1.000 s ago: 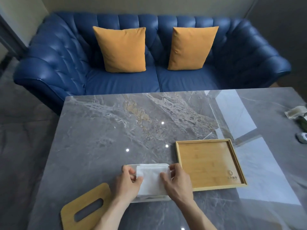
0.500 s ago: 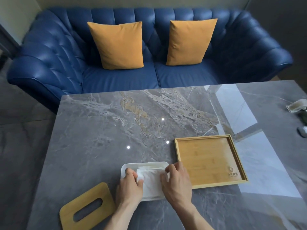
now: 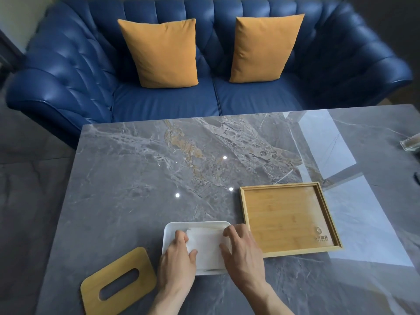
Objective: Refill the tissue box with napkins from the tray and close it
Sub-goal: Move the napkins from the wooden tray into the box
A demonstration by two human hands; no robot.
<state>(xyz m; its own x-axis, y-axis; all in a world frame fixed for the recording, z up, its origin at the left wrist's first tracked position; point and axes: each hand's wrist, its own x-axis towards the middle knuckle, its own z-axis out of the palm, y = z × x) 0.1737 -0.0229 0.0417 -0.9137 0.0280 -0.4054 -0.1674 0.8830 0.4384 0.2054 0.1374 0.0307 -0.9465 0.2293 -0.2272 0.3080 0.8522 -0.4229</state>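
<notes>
The white tissue box [image 3: 176,226] stands open near the table's front edge, with a stack of white napkins [image 3: 205,247] lying inside it. My left hand [image 3: 177,258] rests on the napkins' left side, fingers pressing down on them. On the stack's right side sits my right hand [image 3: 242,248], fingers spread over its edge. The wooden tray [image 3: 287,219] lies just right of the box, with nothing on it. To the box's left, flat on the table, is the wooden lid [image 3: 119,283] with an oval slot.
The grey marble table [image 3: 147,173] stretches away toward a blue sofa [image 3: 163,101] with two orange cushions. A small clear object [image 3: 410,143] and a dark item sit at the table's far right edge.
The napkins have gone from held above the box to lying down inside it. Both hands followed them down and now press on the stack.
</notes>
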